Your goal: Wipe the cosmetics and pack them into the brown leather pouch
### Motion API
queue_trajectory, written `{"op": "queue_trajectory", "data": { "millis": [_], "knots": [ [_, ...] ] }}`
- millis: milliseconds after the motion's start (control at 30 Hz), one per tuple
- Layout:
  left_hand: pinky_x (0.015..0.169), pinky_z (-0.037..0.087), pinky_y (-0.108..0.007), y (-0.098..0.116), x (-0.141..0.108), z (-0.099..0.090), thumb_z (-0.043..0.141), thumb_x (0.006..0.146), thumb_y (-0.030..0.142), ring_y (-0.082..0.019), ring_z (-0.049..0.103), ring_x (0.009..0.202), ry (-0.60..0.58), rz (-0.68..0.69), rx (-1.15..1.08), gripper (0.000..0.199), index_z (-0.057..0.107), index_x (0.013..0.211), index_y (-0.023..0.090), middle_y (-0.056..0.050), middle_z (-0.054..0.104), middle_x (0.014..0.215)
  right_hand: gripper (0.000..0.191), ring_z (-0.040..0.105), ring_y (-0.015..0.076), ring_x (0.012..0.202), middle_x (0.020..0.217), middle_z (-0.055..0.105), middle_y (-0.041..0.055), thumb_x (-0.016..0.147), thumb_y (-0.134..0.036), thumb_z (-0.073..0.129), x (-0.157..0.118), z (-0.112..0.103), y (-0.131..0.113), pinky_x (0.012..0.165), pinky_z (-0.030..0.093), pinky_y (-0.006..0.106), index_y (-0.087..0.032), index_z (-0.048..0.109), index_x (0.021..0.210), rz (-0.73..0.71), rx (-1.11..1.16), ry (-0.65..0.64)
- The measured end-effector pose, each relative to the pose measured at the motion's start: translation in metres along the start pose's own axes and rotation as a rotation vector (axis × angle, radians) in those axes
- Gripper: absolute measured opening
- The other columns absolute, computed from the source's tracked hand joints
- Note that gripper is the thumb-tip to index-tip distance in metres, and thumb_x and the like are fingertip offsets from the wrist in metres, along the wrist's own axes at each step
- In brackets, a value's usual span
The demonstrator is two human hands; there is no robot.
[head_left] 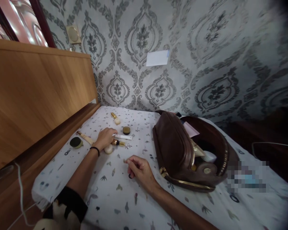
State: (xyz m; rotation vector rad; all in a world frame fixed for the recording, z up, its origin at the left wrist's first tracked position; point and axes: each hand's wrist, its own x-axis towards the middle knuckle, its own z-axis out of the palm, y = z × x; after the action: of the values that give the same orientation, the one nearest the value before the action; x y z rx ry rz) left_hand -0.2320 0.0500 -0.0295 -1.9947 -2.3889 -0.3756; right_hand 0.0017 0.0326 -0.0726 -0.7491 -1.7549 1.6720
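Observation:
My left hand (105,138) reaches in among small cosmetics on the patterned white sheet, its fingers at the end of a white tube (123,137); its grip is unclear. Beside it are a gold-capped bottle (118,142), a round cream-coloured item (108,149), a beige tube (85,137) and a small round gold jar (126,130). My right hand (139,169) is curled above the sheet, left of the brown bag (172,140). Its thumb and forefinger are pinched together, and what they hold, if anything, is too small to name. The bag lies unzipped with several items inside.
A dark-lidded round jar (76,142) sits at the left, and a gold-capped item (113,115) lies farther back. A wooden panel (43,86) borders the left side. The patterned wall (139,76) stands behind the sheet (120,198).

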Motion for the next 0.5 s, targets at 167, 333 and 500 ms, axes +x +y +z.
{"op": "queue_trajectory", "data": {
  "millis": [167,333,500],
  "knots": [
    [0.095,0.049,-0.036,0.0,0.003,-0.001,0.056,0.089,0.022,-0.025,0.065,0.11,-0.021,-0.033,0.002,0.025,0.075,0.104,0.029,-0.004,0.076,0.113,0.044,0.047,0.0081,0.042,0.054,0.056,-0.0032,0.083,-0.061,0.062,0.001,0.0,0.001,0.044,0.035,0.021,-0.018,0.062,0.074,-0.001,-0.024,-0.01],
    [0.098,0.048,-0.033,0.004,-0.002,-0.002,0.051,0.094,0.025,-0.023,0.063,0.114,0.004,-0.057,0.022,0.026,0.071,0.111,0.028,-0.003,0.074,0.117,0.045,0.048,0.0086,0.043,0.055,0.056,-0.003,0.083,-0.062,0.062,0.001,-0.001,-0.001,0.045,0.035,0.021,-0.018,0.061,0.074,-0.005,-0.031,-0.033],
    [0.1,0.047,-0.037,-0.023,-0.008,-0.035,0.041,0.092,0.012,-0.026,0.058,0.127,0.021,-0.194,0.131,0.045,0.064,0.127,0.026,-0.007,0.063,0.139,0.042,0.048,0.0089,0.044,0.055,0.056,-0.0033,0.083,-0.059,0.061,0.0,-0.002,-0.002,0.045,0.036,0.022,-0.017,0.063,0.078,0.0,-0.032,-0.033]
  ]
}}
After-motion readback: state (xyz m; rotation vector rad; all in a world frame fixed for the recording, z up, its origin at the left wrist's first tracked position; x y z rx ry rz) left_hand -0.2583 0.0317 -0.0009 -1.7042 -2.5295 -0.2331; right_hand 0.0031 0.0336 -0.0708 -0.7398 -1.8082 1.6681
